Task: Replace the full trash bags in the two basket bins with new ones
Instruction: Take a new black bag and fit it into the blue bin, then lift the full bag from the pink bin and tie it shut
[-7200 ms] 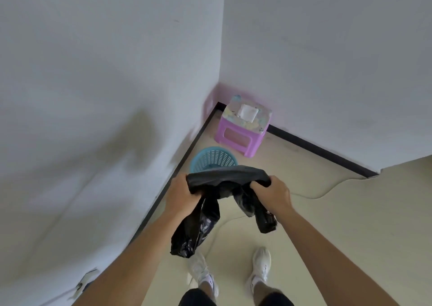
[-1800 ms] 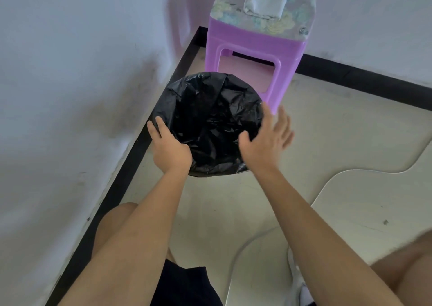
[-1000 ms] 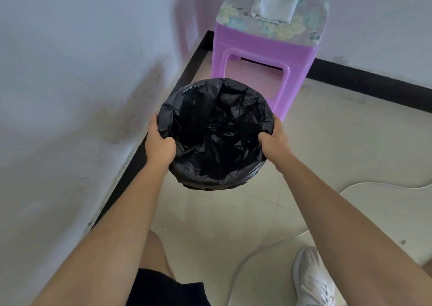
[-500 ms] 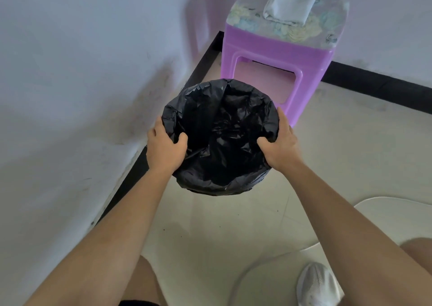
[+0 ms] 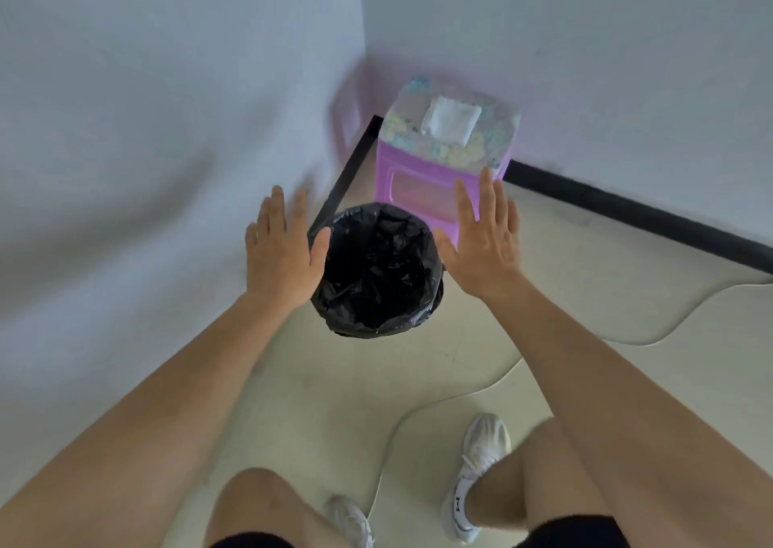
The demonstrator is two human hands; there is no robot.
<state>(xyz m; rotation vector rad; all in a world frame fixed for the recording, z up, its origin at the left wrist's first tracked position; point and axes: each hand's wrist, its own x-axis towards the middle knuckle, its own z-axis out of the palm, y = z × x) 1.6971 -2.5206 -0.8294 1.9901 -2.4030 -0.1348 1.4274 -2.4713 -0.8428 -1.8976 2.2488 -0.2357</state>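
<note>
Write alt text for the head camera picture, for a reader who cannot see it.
An open left hand and right hand are spread either side of a black trash bag stretched open on the floor. Behind it, a purple stool holds a white cloth.

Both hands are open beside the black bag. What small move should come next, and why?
Probably draw the left hand and right hand back and go to the second bin, not in view. The bag lies spread open, its edge folded outward, and both hands hold nothing.
</note>
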